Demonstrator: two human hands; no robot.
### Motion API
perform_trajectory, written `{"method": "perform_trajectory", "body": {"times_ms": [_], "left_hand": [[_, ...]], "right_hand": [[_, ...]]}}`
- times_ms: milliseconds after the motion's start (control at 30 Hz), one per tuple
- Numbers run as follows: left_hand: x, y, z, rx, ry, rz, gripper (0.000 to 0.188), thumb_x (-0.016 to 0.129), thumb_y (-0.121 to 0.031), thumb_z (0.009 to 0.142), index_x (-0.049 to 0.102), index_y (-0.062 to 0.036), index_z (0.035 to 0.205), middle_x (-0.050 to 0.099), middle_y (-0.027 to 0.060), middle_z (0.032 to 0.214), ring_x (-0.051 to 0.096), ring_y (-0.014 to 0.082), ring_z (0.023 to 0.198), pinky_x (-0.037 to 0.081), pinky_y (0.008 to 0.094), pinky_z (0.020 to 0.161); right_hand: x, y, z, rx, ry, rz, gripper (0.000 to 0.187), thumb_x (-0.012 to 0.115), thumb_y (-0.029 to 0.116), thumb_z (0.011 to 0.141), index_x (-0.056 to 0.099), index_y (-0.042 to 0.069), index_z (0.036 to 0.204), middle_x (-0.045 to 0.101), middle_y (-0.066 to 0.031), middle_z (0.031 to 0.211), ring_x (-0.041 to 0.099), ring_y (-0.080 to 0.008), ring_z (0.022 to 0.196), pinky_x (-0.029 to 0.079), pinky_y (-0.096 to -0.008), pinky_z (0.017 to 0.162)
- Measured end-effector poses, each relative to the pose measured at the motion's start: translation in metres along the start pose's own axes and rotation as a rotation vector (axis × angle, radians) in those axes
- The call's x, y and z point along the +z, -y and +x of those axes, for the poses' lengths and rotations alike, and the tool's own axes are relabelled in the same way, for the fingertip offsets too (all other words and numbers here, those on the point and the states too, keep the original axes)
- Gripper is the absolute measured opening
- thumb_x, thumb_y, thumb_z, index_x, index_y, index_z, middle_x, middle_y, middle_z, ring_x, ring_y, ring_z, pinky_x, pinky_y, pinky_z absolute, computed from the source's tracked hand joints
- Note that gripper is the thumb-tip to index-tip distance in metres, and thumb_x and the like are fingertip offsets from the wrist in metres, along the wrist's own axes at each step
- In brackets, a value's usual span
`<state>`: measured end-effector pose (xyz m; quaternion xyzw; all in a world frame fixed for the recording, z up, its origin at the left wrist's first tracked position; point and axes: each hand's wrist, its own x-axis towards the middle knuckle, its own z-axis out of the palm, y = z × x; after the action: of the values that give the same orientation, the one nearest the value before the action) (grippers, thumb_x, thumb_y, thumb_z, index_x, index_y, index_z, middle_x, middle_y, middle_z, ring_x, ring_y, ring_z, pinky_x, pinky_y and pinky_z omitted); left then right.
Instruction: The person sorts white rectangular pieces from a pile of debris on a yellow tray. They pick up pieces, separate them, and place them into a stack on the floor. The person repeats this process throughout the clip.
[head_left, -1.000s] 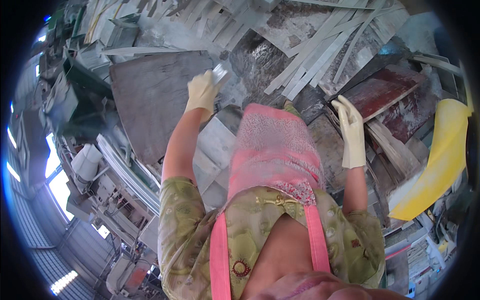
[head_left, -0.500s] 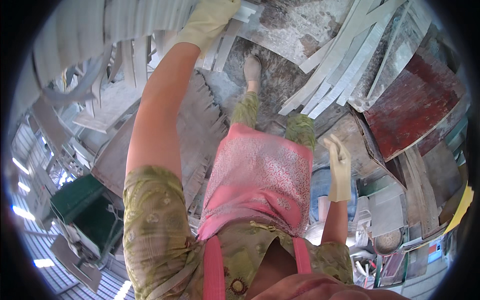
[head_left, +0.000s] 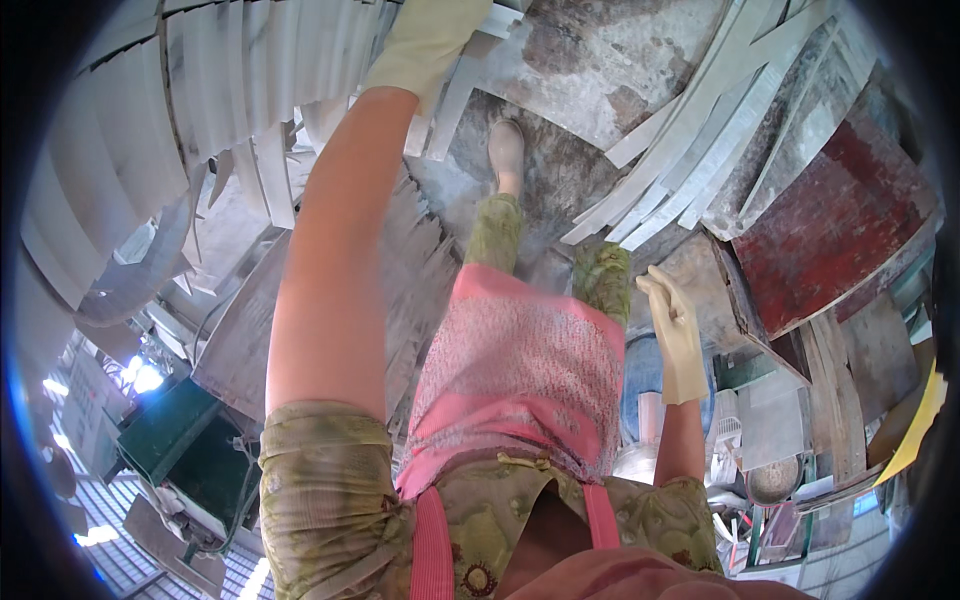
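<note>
My left hand wears a pale yellow glove and is stretched far forward to the top of the view. It lies against long white stone strips, and its fingertips are cut off by the picture's edge, so its grip is hidden. My right hand, also gloved, hangs at my side with straight fingers and holds nothing. It is beside my pink apron. My shoe stands on the grey dusty floor.
A fan of white stone strips lies ahead on the right, next to a red slab. Stacked white slabs fill the left. A green machine sits at lower left. A blue barrel and a yellow sheet are at right.
My left arm has stretched further forward, from a grey slab to the white strips. My right hand has dropped from the red slab to my side. The view has tilted down.
</note>
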<state>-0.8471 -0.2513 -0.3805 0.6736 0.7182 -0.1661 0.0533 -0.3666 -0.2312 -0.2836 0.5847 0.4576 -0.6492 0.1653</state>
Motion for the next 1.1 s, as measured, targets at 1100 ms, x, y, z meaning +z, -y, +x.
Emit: {"method": "perform_trajectory", "body": {"times_ms": [1100], "left_hand": [[0.011, -0.121, -0.221, -1.339, 0.260, -1.873, 0.035, 0.056, -0.011, 0.102, 0.055, 0.0004, 0.135, 0.067, 0.0081, 0.119, 0.063, 0.0126, 0.102, 0.053, 0.0268, 0.088]], "right_hand": [[0.218, 0.204, 0.284, -0.582, -0.055, 0.538, 0.067, 0.048, 0.045, 0.106, 0.039, -0.003, 0.151, 0.045, -0.0201, 0.153, 0.040, -0.0275, 0.146, 0.026, -0.0393, 0.123]]}}
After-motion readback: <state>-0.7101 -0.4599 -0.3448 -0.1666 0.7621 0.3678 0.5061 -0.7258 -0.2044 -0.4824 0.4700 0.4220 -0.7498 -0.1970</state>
